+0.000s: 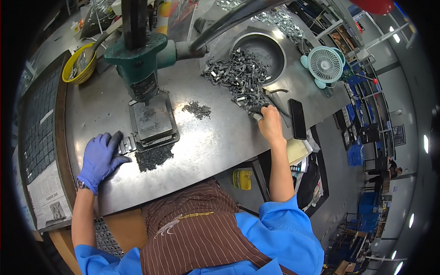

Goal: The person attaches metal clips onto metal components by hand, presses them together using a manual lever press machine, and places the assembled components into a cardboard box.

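I have a few small silver pieces point(127, 145) lying side by side just left of the green press point(137, 73), by the near corner of its base plate point(153, 121). My gloved left hand point(100, 156) is beside them, thumb and forefinger parted with the pieces lying near the gap; I can't tell whether a fingertip touches them.

To the right of the press spreads a heap of small dark and silver parts point(240, 73), partly inside a round metal bowl point(261, 43). My bare right hand point(269, 123), well apart from the left, is at the heap's near edge with its fingers bent together and dark covers on the tips. I can't tell from here whether they grip a part.

Black scraps point(154, 158) lie against the near side of the press base, and a smaller patch of scraps point(197, 110) sits just right of it. All this rests on a shiny metal table point(206, 151).

Farther right of the press, I see a black phone point(298, 120) and a pale-green fan point(326, 64). To its left are a yellow basket point(82, 79) and a wooden-edged tray point(60, 123) with rows of dark pieces.
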`<control>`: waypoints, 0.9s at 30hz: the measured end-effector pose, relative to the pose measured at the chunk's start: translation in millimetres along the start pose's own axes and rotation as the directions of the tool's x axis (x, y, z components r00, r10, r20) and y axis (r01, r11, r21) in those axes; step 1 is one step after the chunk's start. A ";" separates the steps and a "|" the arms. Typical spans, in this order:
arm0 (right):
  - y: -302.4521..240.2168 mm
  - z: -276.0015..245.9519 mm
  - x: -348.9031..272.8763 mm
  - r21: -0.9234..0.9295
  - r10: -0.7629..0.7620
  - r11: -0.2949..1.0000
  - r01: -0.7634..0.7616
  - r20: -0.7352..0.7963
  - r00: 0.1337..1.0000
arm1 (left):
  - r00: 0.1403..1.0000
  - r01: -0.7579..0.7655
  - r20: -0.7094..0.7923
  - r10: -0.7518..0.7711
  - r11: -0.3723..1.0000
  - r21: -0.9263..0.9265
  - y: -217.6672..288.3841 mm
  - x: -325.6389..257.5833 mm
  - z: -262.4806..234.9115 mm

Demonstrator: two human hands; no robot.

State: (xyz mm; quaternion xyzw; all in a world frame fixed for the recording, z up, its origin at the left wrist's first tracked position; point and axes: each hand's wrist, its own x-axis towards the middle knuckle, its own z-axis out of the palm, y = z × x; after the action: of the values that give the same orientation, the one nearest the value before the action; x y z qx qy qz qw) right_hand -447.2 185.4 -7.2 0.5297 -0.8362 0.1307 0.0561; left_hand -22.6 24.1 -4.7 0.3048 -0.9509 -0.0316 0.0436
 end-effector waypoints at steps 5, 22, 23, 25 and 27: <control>15.8 14.5 1.4 0.070 -0.092 0.993 0.095 -0.046 0.995 | 0.994 -0.063 0.089 0.058 0.997 0.044 2.4 15.6 -6.4; -16.4 8.6 -16.7 0.292 -0.163 0.939 0.181 -0.083 0.983 | 0.984 -0.098 0.155 0.090 0.994 0.045 0.5 15.5 -14.8; -19.8 9.0 -17.5 0.268 -0.165 0.948 0.172 -0.048 0.985 | 0.983 -0.118 0.145 0.110 0.992 0.048 -0.3 13.7 -14.9; -23.5 13.4 -19.0 0.260 -0.204 0.945 0.200 -0.012 0.979 | 0.983 -0.099 0.162 0.090 0.994 0.050 -2.3 8.9 -10.7; -25.7 22.0 -17.2 0.179 -0.251 0.952 0.247 -0.005 0.968 | 0.977 -0.107 0.186 0.103 0.994 0.014 -4.3 2.5 -4.6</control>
State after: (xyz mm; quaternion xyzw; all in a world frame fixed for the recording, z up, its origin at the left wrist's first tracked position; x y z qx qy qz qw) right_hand -415.6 183.9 -28.2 0.6349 -0.7482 0.1921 0.0172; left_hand -21.7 19.0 -0.3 0.2506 -0.9659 -0.0461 -0.0468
